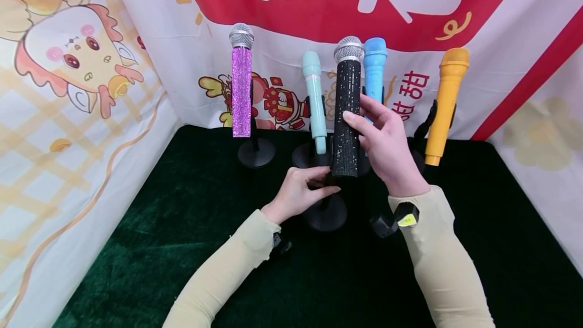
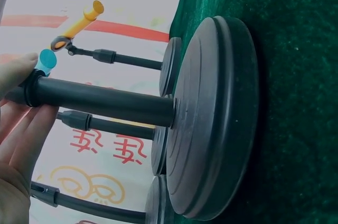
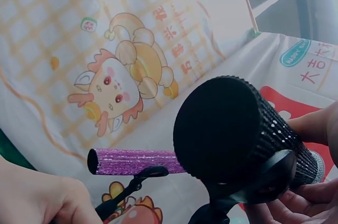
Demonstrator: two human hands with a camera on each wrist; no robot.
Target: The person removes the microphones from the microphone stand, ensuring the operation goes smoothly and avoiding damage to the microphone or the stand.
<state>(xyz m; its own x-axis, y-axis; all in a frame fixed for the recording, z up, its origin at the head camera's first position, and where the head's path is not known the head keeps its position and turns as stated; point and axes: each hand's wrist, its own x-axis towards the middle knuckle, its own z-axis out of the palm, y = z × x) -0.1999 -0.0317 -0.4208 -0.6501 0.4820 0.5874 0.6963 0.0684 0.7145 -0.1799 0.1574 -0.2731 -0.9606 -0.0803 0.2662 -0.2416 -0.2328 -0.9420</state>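
My right hand [image 1: 392, 148] grips a black glittery microphone [image 1: 347, 151] with a silver mesh head, thumb across its front. The microphone stands nearly upright, head up. In the right wrist view its flat black end faces the camera, and the dark clip [image 3: 282, 174] of a stand lies against its side. Below it, my left hand [image 1: 297, 192] pinches the upper pole [image 2: 105, 97] of the black stand between thumb and fingers, at the collar. The stand's round base [image 2: 211, 123] is on the green cloth.
Behind stand more microphones on black stands: purple glittery [image 1: 241, 90] at left, mint green [image 1: 314, 97], blue [image 1: 375, 67] partly hidden by the black one, and yellow [image 1: 448, 97] at right. Dark green cloth [image 1: 191, 247] covers the table. Printed white fabric [image 1: 159, 29] hangs around it.
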